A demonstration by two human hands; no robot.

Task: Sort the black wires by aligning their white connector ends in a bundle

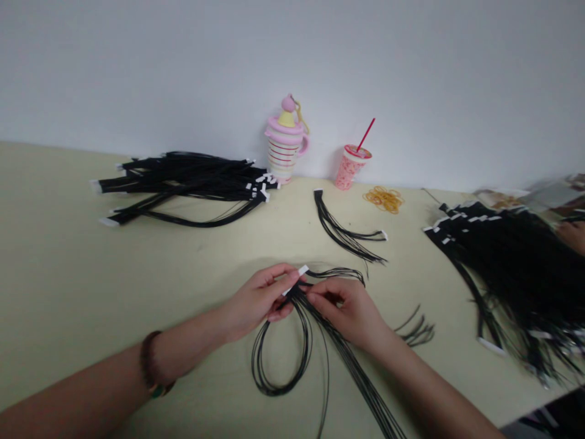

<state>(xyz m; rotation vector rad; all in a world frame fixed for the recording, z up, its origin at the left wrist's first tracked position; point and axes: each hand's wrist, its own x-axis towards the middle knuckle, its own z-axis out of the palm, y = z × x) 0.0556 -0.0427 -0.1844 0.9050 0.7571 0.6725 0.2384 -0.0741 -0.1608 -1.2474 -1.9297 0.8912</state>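
My left hand (269, 294) is closed on the white connector (302, 271) of a black wire harness (350, 353), thumb on top. Many thin black wires run out of the connector: some form a loop below my left hand, others trail down toward the front right. My right hand (342, 308) pinches wires close to the connector, with thumb and forefinger together. Just beyond my hands lies another short black harness (338, 228) with white ends. Loose wire ends (418, 331) stick out past my right forearm.
A pile of black harnesses (183, 180) lies at the back left. A striped pink cup (282, 152), a red-and-white cup with a straw (350, 167) and yellow rubber bands (384, 199) stand or lie by the wall. A larger harness heap (516, 262) and another person's hand (573, 235) are at right.
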